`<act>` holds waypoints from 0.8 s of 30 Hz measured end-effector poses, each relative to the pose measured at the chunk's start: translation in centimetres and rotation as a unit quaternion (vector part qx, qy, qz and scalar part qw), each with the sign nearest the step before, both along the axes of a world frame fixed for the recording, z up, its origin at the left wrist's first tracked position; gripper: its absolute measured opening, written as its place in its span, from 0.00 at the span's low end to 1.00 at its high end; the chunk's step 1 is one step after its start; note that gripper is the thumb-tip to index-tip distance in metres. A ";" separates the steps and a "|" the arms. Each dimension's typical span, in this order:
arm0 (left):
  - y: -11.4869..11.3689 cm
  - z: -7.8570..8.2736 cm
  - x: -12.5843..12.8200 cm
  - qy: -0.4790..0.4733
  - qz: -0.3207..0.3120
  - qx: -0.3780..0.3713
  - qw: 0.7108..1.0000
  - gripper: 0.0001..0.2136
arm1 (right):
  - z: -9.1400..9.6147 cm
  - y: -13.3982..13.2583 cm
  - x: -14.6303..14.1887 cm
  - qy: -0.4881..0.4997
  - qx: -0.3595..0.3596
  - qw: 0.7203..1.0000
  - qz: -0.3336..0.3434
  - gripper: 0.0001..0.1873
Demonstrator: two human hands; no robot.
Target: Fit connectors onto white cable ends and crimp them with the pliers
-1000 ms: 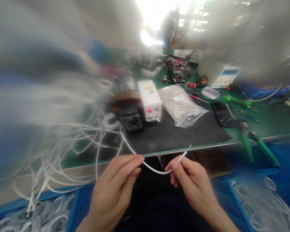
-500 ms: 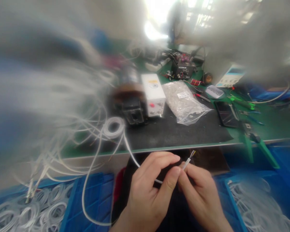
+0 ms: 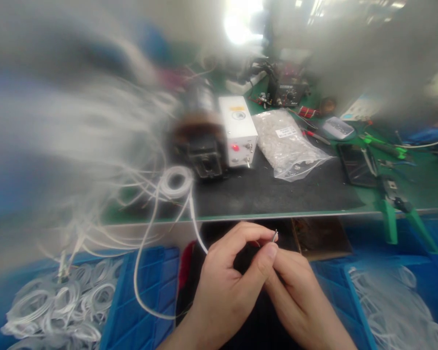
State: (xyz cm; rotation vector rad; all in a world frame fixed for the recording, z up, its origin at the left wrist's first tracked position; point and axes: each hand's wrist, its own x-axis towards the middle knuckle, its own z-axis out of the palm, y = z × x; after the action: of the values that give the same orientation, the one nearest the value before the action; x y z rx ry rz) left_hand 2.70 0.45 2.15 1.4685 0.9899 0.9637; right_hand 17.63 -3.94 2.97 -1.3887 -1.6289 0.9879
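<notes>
My left hand [image 3: 226, 287] and my right hand [image 3: 299, 296] meet in front of the bench edge, both pinched on the end of a thin white cable [image 3: 195, 221]. Its bare tip [image 3: 275, 236] sticks up just above my left thumb and forefinger. The cable runs left and up to a white coil [image 3: 175, 181] on the bench, and a loop of it hangs down over a blue bin [image 3: 146, 287]. My right fingers lie partly behind the left hand.
On the black mat [image 3: 277, 192] stand a white box with a red light [image 3: 238, 131], a dark device [image 3: 202, 155] and a clear bag of small parts [image 3: 288, 146]. Green-handled pliers [image 3: 397, 209] lie at the right. Blue bins [image 3: 387, 301] of coiled white cables flank my lap.
My hands have closed together: the left slid right along the cable until it met the right. Less of the cable end shows above the fingers now.
</notes>
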 end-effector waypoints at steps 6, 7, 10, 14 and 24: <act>-0.2 -0.4 -0.1 -0.021 -0.007 -0.030 0.999 0.07 | -0.1 0.0 -0.1 0.010 0.013 1.000 -0.007 0.16; -0.2 -0.4 -0.2 -0.024 -0.009 -0.030 0.999 0.07 | -0.2 0.1 -0.2 0.009 0.016 1.000 -0.012 0.15; -0.3 -0.7 -0.3 -0.032 -0.015 -0.026 0.999 0.06 | -0.6 0.1 -0.2 -0.006 0.020 0.999 -0.027 0.15; -0.4 -0.8 -0.6 -0.043 0.011 -0.046 0.998 0.04 | -0.4 0.0 0.6 -0.020 -0.004 0.999 -0.027 0.10; -1.6 -0.9 -0.2 -0.081 0.015 -0.081 0.993 0.04 | 1.6 0.4 0.9 -0.015 0.092 0.978 -0.185 0.06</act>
State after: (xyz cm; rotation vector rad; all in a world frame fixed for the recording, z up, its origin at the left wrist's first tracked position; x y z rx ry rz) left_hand 2.46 -1.15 1.29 1.2249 0.9501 0.9844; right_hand 18.53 -3.58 4.57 -1.5124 -1.3764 0.5864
